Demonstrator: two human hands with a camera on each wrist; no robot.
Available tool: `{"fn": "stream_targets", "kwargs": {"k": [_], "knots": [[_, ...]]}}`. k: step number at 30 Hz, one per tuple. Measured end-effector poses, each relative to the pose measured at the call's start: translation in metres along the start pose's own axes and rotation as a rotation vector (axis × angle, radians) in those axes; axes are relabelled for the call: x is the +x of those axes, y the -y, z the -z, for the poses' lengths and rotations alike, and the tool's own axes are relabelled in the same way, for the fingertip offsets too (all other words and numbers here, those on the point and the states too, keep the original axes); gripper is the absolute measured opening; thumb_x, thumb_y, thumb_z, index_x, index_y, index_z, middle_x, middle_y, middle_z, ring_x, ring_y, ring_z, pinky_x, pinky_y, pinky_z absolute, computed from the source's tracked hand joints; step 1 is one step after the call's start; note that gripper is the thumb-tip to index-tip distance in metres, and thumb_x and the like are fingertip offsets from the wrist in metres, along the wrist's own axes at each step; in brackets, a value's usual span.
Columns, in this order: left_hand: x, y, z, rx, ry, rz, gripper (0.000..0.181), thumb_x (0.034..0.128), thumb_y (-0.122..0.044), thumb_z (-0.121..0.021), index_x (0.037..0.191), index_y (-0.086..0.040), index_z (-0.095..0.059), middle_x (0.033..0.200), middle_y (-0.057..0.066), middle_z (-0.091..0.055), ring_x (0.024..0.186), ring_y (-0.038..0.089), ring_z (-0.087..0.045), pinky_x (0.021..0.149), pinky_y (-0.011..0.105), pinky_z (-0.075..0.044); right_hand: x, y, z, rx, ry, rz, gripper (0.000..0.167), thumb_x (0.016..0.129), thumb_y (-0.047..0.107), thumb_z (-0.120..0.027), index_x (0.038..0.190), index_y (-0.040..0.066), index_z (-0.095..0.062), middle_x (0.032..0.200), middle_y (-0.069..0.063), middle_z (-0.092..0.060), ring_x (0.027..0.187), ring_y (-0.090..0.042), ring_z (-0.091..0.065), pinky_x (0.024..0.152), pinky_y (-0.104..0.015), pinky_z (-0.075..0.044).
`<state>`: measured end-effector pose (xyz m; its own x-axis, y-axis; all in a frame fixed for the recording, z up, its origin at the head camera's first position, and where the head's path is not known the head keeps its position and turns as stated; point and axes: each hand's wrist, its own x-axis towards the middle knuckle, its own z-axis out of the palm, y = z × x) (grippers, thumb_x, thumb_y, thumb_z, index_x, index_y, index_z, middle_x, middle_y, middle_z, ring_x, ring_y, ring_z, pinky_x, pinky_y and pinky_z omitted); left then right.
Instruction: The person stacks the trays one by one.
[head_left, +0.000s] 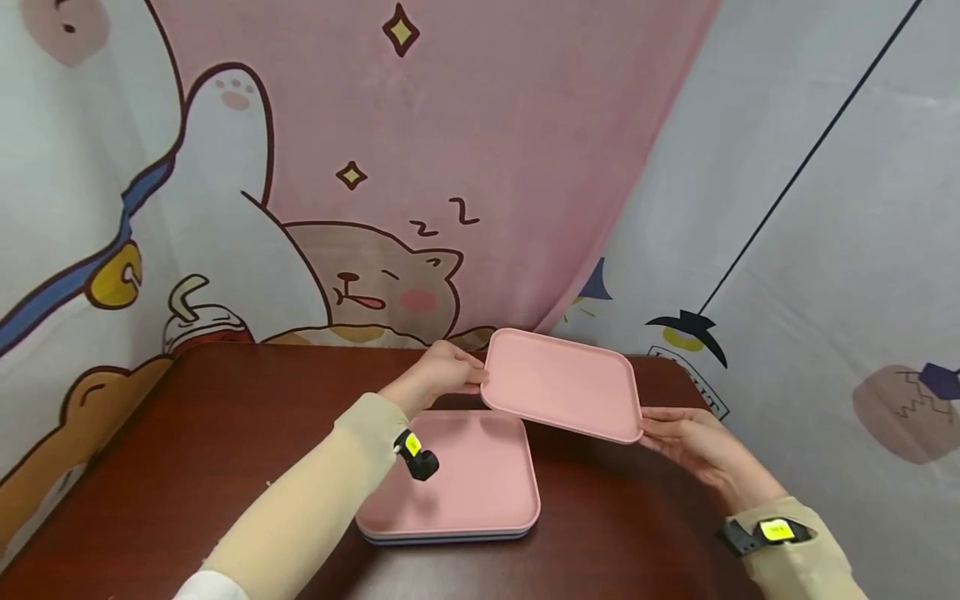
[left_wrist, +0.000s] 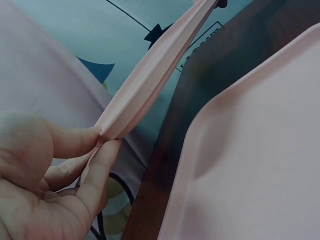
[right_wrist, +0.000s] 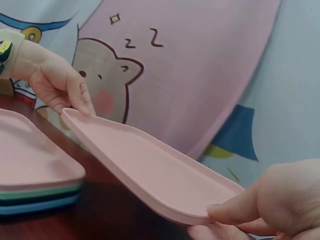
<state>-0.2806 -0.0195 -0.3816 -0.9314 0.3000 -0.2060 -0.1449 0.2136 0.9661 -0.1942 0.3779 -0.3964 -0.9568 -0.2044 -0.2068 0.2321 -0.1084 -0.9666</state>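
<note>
A pink rectangular tray with a low rim is held in the air, tilted, between both hands. My left hand pinches its left short edge, with thumb above and fingers below in the left wrist view. At the opposite short edge my right hand pinches the rim, thumb on top. Lower and to the left, a stack of trays lies on the table, topped by another pink tray. Green and blue tray edges show beneath it in the right wrist view.
The dark reddish-brown table carries the stack near its middle. Behind it hangs a curtain printed with a sleeping cartoon bear, close to the table's back edge. Each wrist wears a strapped device, such as the one on the right.
</note>
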Motion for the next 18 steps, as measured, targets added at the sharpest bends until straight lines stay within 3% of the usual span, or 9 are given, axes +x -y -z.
{"fn": "stream_targets", "kwargs": {"k": [7,12,18], "knots": [[-0.022,0.003,0.017,-0.030,-0.009,0.001,0.028,0.0968,-0.003,-0.076,0.120,0.012,-0.071,0.112,0.019,-0.070,0.096,0.024,-0.075,0.089,0.036,-0.063,-0.001,0.003,-0.020,-0.061,-0.001,-0.010,0.044,0.103,-0.010,-0.059,0.141,-0.026,-0.045,0.113,-0.009,-0.071,0.100,-0.017,-0.073,0.093,-0.033,-0.062],[-0.036,0.005,0.026,-0.059,-0.020,0.006,0.027,0.0964,-0.002,-0.076,0.120,0.011,-0.072,0.112,0.019,-0.071,0.095,0.024,-0.075,0.088,0.035,-0.064,-0.003,0.003,-0.032,-0.074,0.014,-0.005,0.045,0.102,-0.010,-0.060,0.140,-0.027,-0.045,0.113,-0.010,-0.072,0.099,-0.018,-0.074,0.093,-0.034,-0.062],[-0.054,0.013,0.038,-0.076,-0.048,0.048,0.028,0.0958,-0.004,-0.078,0.121,0.009,-0.073,0.112,0.019,-0.072,0.093,0.023,-0.075,0.094,0.043,-0.061,-0.004,0.000,-0.047,-0.096,0.019,-0.002,0.041,0.101,-0.007,-0.064,0.136,-0.024,-0.052,0.111,-0.012,-0.073,0.097,-0.019,-0.074,0.089,-0.033,-0.063]]}}
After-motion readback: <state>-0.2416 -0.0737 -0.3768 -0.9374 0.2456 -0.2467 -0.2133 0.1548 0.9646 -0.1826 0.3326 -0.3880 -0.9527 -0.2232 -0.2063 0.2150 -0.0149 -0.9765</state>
